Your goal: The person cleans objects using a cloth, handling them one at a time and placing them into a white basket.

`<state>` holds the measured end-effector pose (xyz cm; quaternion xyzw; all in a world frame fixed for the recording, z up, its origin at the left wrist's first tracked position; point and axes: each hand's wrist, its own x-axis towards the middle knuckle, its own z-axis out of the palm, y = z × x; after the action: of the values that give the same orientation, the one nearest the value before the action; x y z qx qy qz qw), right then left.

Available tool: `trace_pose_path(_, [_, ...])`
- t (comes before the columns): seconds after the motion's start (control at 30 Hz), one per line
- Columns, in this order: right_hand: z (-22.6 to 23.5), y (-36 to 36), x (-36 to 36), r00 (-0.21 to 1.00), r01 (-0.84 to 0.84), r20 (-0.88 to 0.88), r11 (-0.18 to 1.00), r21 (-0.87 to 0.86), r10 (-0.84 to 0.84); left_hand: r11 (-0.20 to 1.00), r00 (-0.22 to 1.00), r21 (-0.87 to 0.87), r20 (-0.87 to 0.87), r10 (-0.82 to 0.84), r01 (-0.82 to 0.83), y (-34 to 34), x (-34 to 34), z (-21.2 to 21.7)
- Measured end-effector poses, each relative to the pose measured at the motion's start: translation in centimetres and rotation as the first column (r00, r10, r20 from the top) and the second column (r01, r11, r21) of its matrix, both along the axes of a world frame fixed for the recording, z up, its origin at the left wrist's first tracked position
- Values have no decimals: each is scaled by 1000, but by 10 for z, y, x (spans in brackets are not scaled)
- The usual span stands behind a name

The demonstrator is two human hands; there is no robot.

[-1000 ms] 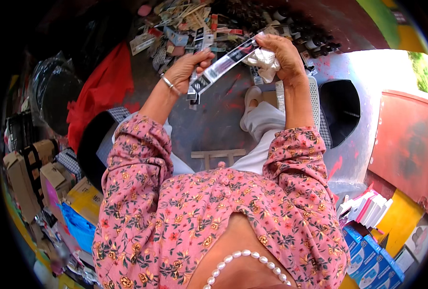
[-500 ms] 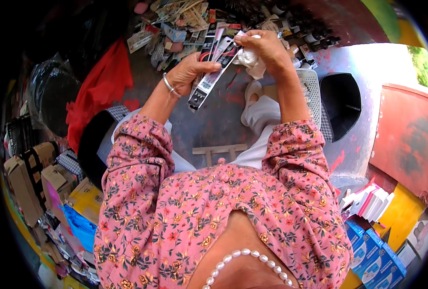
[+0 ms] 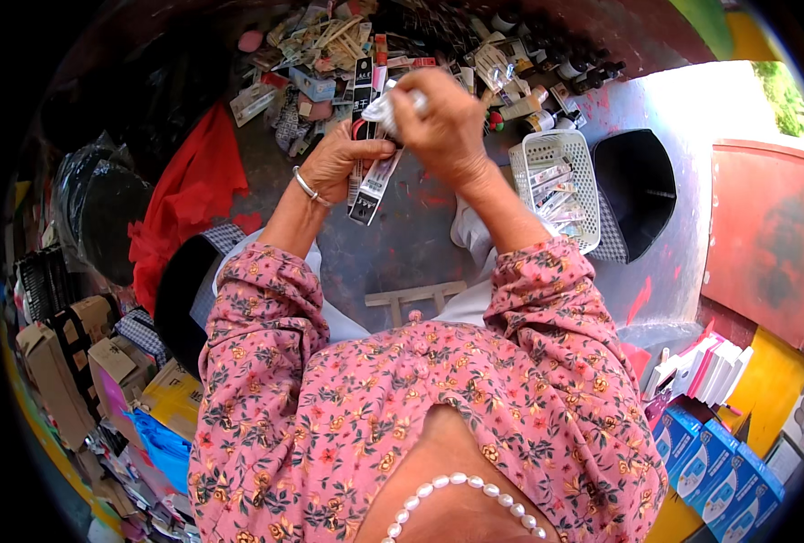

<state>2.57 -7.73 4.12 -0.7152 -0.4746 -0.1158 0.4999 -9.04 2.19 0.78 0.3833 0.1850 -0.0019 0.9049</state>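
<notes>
My left hand, with a bracelet at its wrist, is closed round the lower part of several long, slim black-and-white packages. They stand fanned and slightly tilted, and the thumb presses across their front. My right hand is closed on a crumpled white cloth, which lies against the upper part of the packages. The knuckles of that hand hide part of the cloth and the package edges behind it.
A white perforated basket holding slim packets stands right of my right forearm, beside a black bin. Ahead lies a heap of small boxes and packets. Red cloth lies left; blue boxes are lower right.
My right hand has moved left with the white cloth, from beside the packages to across their upper part. The packages stand more upright, and more of the white basket shows.
</notes>
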Motion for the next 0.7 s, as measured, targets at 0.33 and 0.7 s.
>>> trace_pose_path(0.33, [-8,-18,69,797,182,-526,949,-259,-296,975,968,-8,-128,217,-220,6,1,-9])
trace_pose_path(0.7, [-2,9,-2,893,-129,-449,967,-218,18,939,951,-168,-129,281,-300,4,8,-14])
